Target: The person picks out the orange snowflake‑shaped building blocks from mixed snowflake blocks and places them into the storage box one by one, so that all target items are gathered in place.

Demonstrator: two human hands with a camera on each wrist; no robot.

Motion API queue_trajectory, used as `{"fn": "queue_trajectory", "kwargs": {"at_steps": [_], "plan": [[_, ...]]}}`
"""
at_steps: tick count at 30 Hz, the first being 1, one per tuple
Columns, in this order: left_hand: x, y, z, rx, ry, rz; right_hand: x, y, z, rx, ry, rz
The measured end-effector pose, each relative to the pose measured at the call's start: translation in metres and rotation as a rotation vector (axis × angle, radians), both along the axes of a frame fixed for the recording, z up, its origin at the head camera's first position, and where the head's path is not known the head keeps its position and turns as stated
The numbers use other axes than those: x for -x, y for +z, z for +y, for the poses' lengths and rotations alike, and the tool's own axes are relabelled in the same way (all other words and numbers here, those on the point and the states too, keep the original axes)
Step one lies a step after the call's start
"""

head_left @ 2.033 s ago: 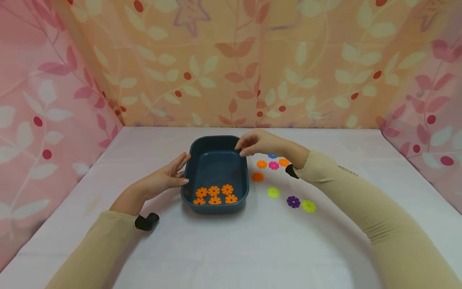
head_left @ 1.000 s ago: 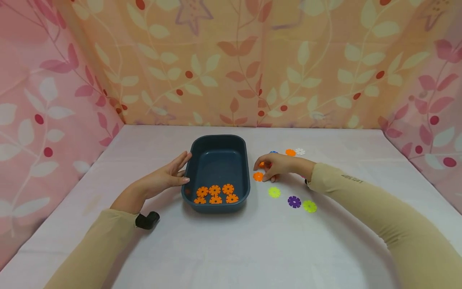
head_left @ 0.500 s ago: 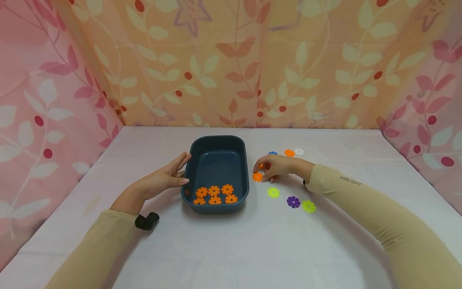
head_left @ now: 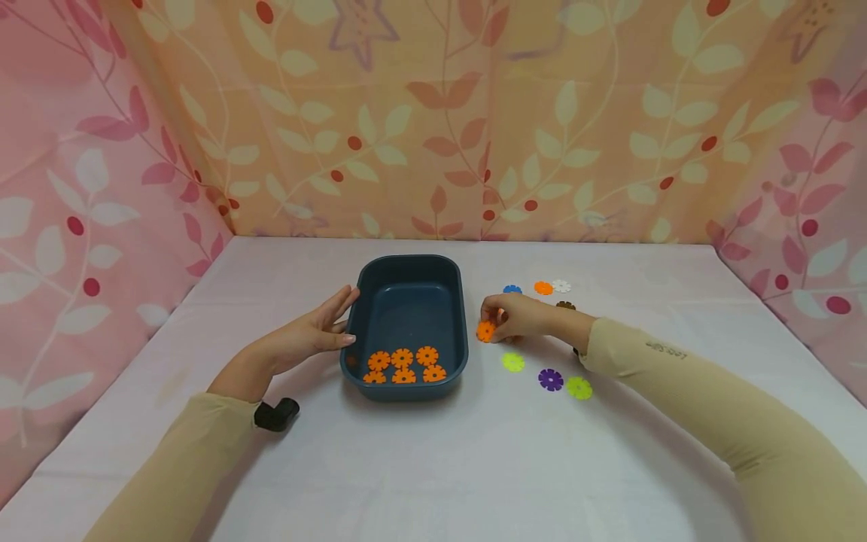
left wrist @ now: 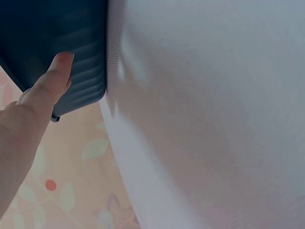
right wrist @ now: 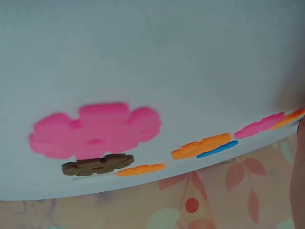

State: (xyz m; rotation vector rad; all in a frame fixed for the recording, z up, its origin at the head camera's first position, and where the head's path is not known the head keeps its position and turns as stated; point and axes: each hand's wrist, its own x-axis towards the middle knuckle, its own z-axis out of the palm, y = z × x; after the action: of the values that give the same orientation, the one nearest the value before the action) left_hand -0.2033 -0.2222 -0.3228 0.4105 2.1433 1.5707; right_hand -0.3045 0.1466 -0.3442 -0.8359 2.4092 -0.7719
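Note:
My left hand (head_left: pixel 314 327) rests with extended fingers against the left side of a dark blue tray (head_left: pixel 411 391); the left wrist view shows a fingertip on the tray's outer wall (left wrist: pixel 86 62). Several orange flower-shaped discs (head_left: pixel 402 357) lie at the tray's near end. Right of the tray, my right hand (head_left: pixel 518 316) pinches an orange disc (head_left: pixel 485 331) between thumb and finger, and the disc is tilted. In the right wrist view only a sliver of the hand shows at the right edge.
Yellow-green discs (head_left: pixel 513 362) and a purple disc (head_left: pixel 551 379) lie nearer on the white cloth (head_left: pixel 406 467). Beyond the right hand are blue (head_left: pixel 512 289), orange (head_left: pixel 543 287), white (head_left: pixel 561 286) and brown (head_left: pixel 566 306) discs. A pink disc (right wrist: pixel 95 131) shows in the right wrist view.
My right hand moved from above the tray's right rim down to the discs, and the orange disc it pinches has tilted up from lying flat. The left hand and tray stayed in place.

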Motion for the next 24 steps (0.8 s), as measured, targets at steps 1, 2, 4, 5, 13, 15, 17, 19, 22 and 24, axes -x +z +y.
{"fn": "queue_trajectory", "kwargs": {"at_steps": [1, 2, 4, 5, 13, 15, 17, 19, 22, 24], "plan": [[0.000, 0.000, 0.000, -0.001, -0.001, 0.001, -0.002, 0.000, -0.001, 0.003, 0.004, 0.025], [0.000, 0.000, 0.000, -0.002, -0.002, 0.001, -0.004, 0.001, -0.001, 0.006, 0.009, 0.046], [0.000, 0.000, -0.001, -0.003, -0.002, 0.002, -0.007, 0.003, -0.003, 0.024, 0.014, 0.073], [0.000, 0.000, -0.001, -0.003, -0.001, 0.002, -0.009, 0.003, -0.003, 0.039, 0.014, 0.075], [-0.002, -0.001, 0.000, -0.007, 0.004, -0.003, -0.010, 0.006, 0.006, 0.145, -0.012, -0.048], [-0.002, -0.001, 0.000, -0.005, 0.005, -0.001, -0.010, 0.011, 0.009, 0.180, -0.023, -0.098], [-0.002, 0.000, 0.000, -0.005, 0.004, -0.001, -0.010, 0.017, 0.011, 0.225, -0.054, -0.159], [-0.002, 0.000, 0.000, -0.003, 0.001, 0.002, -0.011, 0.024, 0.011, 0.265, -0.090, -0.208], [-0.001, 0.000, 0.000, -0.002, -0.001, 0.004, -0.014, 0.035, 0.010, 0.309, -0.143, -0.261], [0.000, 0.000, 0.000, -0.002, -0.005, 0.003, -0.015, 0.041, 0.009, 0.330, -0.164, -0.281]]}}
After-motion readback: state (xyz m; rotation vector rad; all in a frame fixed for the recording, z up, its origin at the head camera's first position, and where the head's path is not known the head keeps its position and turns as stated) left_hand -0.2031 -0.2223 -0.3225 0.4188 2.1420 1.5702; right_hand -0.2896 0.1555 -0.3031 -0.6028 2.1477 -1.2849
